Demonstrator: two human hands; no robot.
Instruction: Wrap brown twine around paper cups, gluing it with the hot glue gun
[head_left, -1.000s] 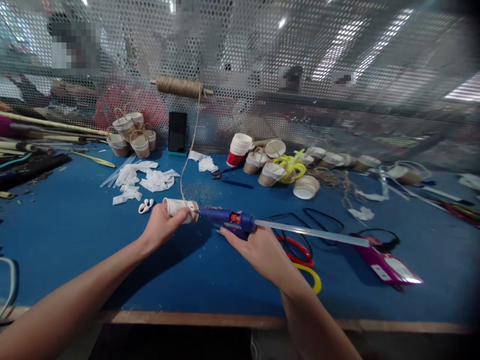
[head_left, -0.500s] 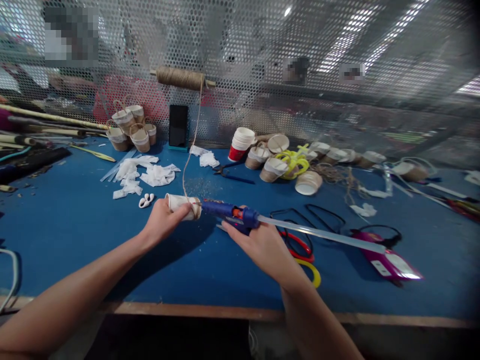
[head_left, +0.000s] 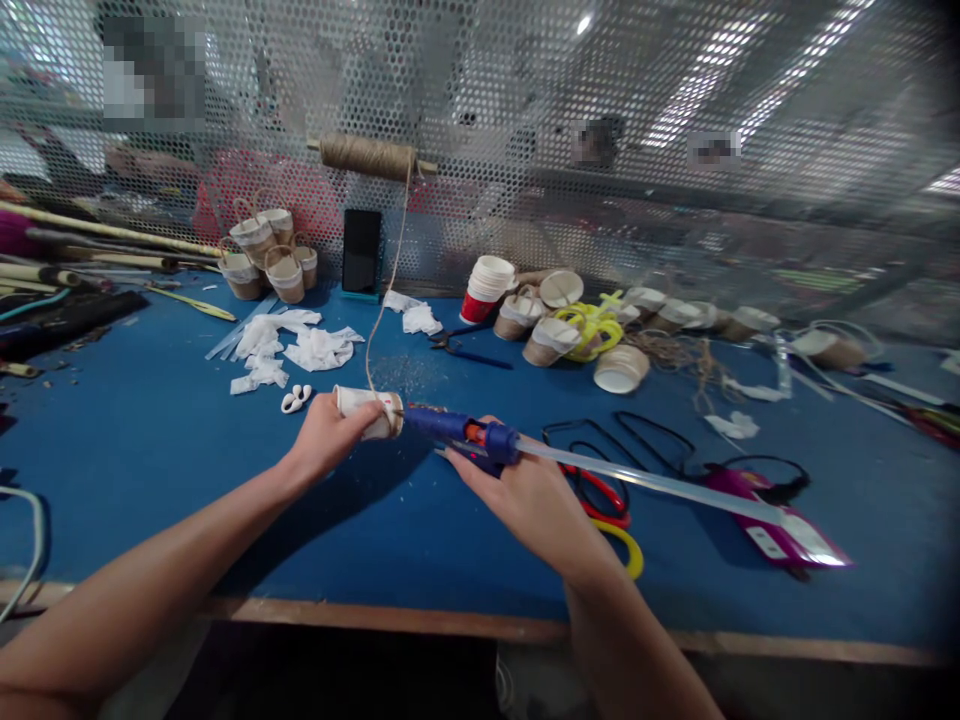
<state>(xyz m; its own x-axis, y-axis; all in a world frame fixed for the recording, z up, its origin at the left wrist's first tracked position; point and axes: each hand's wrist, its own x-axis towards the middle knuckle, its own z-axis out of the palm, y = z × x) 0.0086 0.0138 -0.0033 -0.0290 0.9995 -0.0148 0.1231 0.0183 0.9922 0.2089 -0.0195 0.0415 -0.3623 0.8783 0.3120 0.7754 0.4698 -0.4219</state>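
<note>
My left hand is closed around a white paper cup lying on its side above the table, its base toward the right. Twine runs down from a spool on the mesh to the cup, and some is wrapped near its base. In my right hand is a blue hot glue gun, its nozzle at the cup's base end; whether they touch I cannot tell. A long clear glue stick sticks out of its back.
Twine-wrapped cups stand back left beside a phone. Stacked cups, pliers and yellow cord lie back right. Scissors with red and yellow handles and a purple power strip are right of my hand. Crumpled white scraps lie left.
The camera view has shifted slightly. Both hands keep their grip, and the nozzle stays at the cup's base end. The glue stick's far end sits a little farther right in view.
</note>
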